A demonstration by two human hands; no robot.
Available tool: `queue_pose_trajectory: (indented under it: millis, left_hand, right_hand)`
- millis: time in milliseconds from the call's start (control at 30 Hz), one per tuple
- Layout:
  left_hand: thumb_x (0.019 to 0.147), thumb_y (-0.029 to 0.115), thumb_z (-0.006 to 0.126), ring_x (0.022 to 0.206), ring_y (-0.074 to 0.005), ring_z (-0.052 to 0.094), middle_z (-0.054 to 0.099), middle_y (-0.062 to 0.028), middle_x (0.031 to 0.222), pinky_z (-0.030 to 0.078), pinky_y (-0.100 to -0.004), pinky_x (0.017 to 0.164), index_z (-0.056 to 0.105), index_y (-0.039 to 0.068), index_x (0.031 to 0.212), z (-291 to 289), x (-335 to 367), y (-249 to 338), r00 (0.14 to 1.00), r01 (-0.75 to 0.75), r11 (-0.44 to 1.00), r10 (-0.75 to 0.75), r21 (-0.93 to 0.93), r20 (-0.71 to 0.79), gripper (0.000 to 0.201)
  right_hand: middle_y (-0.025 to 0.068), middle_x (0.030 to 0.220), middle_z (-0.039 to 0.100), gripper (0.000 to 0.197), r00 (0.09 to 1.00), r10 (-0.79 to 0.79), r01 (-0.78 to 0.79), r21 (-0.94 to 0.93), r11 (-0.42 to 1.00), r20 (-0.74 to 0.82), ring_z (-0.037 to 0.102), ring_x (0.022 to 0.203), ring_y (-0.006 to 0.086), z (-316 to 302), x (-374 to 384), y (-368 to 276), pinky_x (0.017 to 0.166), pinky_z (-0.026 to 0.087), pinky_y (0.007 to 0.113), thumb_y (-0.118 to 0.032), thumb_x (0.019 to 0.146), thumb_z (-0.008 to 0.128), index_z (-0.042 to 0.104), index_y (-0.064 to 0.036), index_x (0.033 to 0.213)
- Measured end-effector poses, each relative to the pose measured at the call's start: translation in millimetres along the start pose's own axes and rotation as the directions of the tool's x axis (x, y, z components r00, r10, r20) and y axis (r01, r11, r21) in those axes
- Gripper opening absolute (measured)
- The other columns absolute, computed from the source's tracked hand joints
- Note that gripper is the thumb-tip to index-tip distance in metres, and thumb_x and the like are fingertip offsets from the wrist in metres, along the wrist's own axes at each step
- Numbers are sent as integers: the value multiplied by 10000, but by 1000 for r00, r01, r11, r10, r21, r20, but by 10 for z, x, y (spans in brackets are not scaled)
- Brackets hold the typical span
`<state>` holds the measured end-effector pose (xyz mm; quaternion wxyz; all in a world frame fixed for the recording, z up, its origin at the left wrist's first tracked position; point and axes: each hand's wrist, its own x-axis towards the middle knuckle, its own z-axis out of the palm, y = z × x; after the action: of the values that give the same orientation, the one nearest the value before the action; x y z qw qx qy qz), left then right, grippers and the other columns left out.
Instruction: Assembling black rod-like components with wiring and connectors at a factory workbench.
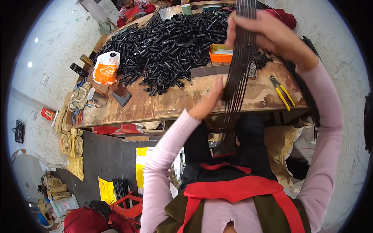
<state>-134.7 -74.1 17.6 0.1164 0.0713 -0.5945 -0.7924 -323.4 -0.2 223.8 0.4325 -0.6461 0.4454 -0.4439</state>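
My right hand [272, 33] is raised over the table's right side, its fingers closed round the upper part of a bundle of long, thin dark rods [241, 58]. The rods hang down at a slight slant past the table's front edge, their lower ends fanned apart and blurred. My left hand [211, 100] is beside the lower part of the bundle, one digit stretched upward. Its other fingers are partly hidden by the rods, and I cannot tell how firmly it touches them.
A large heap of short black tubes [167, 46] covers the wooden table [136, 105]. Around it are an orange box [220, 58], yellow-handled pliers [283, 93], a phone [121, 95], a plastic bag [106, 68] and a glass mug [97, 97]. Another person [134, 11] sits at the far side.
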Motion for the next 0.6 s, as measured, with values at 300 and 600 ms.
queue_pose_trajectory:
  millis: [300,600]
  left_hand:
    - [1043,185,428,695,-130,562,565,-37,719,464,-289,663,533,-3,934,868,-690,120,941,-200,931,270,307,-205,241]
    - [851,11,538,886,-350,619,626,-193,941,507,-433,746,542,29,1072,697,-580,939,645,215,-415,740,884,191,222]
  right_hand:
    - [92,915,666,384,888,-300,108,-476,873,-348,664,835,249,153,-80,-424,851,538,361,-300,1022,495,581,52,1149]
    - [86,940,656,200,931,-293,183,-972,-146,219,645,873,236,740,-429,375,780,506,344,-141,878,585,601,-52,1057]
